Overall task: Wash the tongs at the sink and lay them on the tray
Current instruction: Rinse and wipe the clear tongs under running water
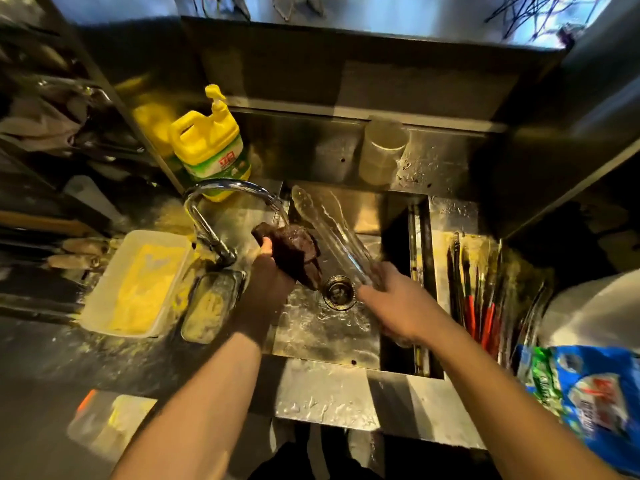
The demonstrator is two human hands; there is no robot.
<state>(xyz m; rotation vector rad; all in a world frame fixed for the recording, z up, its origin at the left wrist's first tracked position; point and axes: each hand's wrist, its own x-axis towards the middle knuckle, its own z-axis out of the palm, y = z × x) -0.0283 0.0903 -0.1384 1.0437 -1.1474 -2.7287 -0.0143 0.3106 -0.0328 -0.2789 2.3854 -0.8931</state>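
Clear plastic tongs (325, 230) slant up from the gripping right hand (391, 299), tips beyond the faucet (221, 209); left hand (273, 268) clutches a dark sponge (291, 251) beside them.

both forearms are bare from the bottom edge of the view up to the wrists, with no sleeves, watch, bracelet or gloves on them. the left hand (273, 268) and right hand (398, 299) are bare too, and no rings show on the fingers (369, 293). at the bottom edge between the arms is dark clothing with a pale stripe.
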